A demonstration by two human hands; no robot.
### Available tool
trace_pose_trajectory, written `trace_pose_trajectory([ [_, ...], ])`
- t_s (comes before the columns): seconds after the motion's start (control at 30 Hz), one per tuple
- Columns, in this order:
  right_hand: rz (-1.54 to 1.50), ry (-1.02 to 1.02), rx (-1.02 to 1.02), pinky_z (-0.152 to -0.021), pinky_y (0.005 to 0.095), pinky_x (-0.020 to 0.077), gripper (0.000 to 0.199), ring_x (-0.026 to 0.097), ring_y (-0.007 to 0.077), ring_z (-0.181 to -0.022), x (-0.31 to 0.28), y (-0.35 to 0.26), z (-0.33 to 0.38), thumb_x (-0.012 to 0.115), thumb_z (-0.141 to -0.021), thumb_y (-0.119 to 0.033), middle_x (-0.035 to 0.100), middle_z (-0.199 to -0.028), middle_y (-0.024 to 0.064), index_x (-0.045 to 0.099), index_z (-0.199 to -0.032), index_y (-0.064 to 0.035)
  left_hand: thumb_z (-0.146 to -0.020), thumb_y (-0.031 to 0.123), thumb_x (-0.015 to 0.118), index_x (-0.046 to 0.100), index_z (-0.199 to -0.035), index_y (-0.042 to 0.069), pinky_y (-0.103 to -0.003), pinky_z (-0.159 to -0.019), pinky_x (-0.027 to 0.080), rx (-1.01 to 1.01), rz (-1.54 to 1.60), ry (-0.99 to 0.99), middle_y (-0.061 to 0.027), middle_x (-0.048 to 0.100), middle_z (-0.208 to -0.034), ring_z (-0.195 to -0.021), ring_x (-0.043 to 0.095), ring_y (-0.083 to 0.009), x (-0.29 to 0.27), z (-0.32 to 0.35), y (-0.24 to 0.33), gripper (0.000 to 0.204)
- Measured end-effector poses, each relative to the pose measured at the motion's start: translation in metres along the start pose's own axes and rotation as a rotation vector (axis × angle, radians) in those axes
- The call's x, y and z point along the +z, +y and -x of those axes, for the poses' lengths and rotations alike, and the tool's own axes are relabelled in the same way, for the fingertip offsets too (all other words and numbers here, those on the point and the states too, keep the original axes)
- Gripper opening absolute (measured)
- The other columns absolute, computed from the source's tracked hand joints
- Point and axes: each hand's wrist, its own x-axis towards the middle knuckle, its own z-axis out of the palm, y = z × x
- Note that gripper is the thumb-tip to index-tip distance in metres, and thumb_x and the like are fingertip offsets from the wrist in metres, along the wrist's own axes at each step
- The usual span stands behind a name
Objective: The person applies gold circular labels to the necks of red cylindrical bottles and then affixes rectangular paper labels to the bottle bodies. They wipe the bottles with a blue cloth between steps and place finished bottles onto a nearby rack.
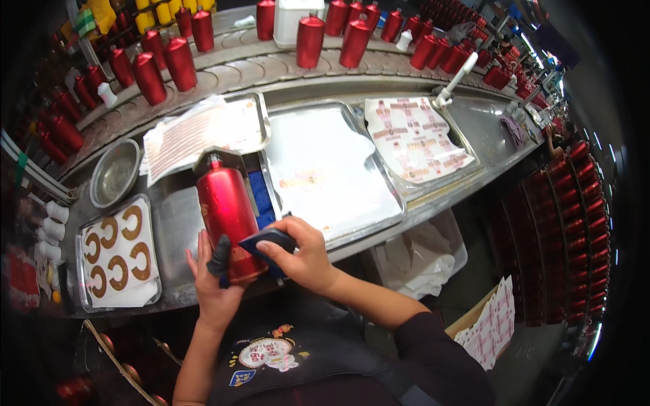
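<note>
Glossy red bottle leaning between two bare hands

Clock directions are running from the bottle. Nearest, at half past five, the dark cloth apron is showing a cartoon print. The left hand is pressing near the bottle's base at seven o'clock, its visible fingers mostly stretching out and a black rubbery cover sheathing one; the bottle is hiding part of it, so how tightly it is gripping I cannot tell. At four o'clock the right hand is closing firmly around a flat, dark blue scraper, whose edge is meeting the bottle's lower side. The smooth, metallic red bottle itself is tilting above the bench's near edge, its neck pointing to eleven.

Beyond, at half past eight, a shallow metal tray is holding brown, C-shaped pieces on white sheeting. A round, dull metal bowl is sitting at ten, thin striped sheets are overlapping at eleven, and a slick white sheet is lying at two, with a wavy-edged, pink-patterned sheet farther out. Farthest, more red bottles are standing along a curving conveyor of overlapping slats.
</note>
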Motion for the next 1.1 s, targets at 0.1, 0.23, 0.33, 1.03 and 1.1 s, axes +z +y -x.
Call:
trace_pose_trajectory([
  [0.1, 0.090, 0.052, 0.049, -0.068, 0.0255, 0.0503, 0.019, 0.061, 0.0097, -0.074, 0.003, 0.014, -0.004, 0.077, -0.092, -0.015, 0.067, -0.083, 0.0041, 0.067, -0.097, -0.0003, -0.086, 0.029, 0.080, 0.063, -0.140, 0.018, -0.063, -0.122, 0.002, 0.088, -0.173, -0.014, -0.0269, 0.031, -0.163, -0.153, 0.025, -0.0458, -0.001, 0.002, 0.007, 0.057],
  [0.23, -0.022, 0.171, 0.026, -0.067, 0.0235, 0.0486, 0.016, 0.059, 0.0073, -0.073, 0.015, 0.008, 0.004, 0.077, -0.093, -0.014, 0.066, -0.082, 0.0009, 0.066, -0.095, -0.0014, -0.084, 0.018, 0.081, 0.074, -0.125, 0.025, -0.067, -0.120, 0.001, 0.106, -0.149, 0.032, -0.0290, 0.026, -0.165, -0.153, 0.020, -0.0505, 0.004, 0.008, 0.014, 0.042],
  [0.33, 0.044, 0.178, -0.052, -0.067, 0.0229, 0.0480, 0.017, 0.057, 0.0060, -0.073, 0.020, -0.002, 0.008, 0.077, -0.093, -0.014, 0.066, -0.082, -0.0001, 0.065, -0.094, -0.0021, -0.077, 0.015, 0.085, 0.074, -0.124, 0.016, -0.066, -0.121, 0.005, 0.068, 0.048, 0.110, -0.0296, 0.031, -0.162, -0.153, 0.027, -0.0439, 0.000, 0.012, 0.011, 0.048],
  [1.03, 0.385, -0.100, -0.384, -0.065, 0.0328, 0.0523, 0.020, 0.066, 0.0240, -0.069, 0.049, -0.053, -0.125, 0.081, -0.083, -0.012, 0.067, -0.079, 0.0138, 0.069, -0.093, 0.0001, -0.071, 0.032, 0.091, 0.036, -0.155, 0.002, -0.066, -0.122, 0.002, 0.149, 0.037, 0.171, -0.0163, 0.048, -0.155, -0.144, 0.046, -0.0324, -0.004, -0.006, 0.010, 0.105],
  [1.1, 0.481, 0.047, -0.416, -0.062, 0.0324, 0.0516, 0.019, 0.065, 0.0232, -0.066, 0.052, -0.051, -0.135, 0.081, -0.083, -0.012, 0.067, -0.076, 0.0125, 0.070, -0.093, -0.0007, -0.078, 0.050, 0.084, 0.036, -0.156, 0.003, -0.067, -0.120, 0.001, 0.123, 0.116, 0.193, -0.0174, 0.050, -0.153, -0.141, 0.049, -0.0336, -0.008, -0.007, 0.008, 0.104],
])
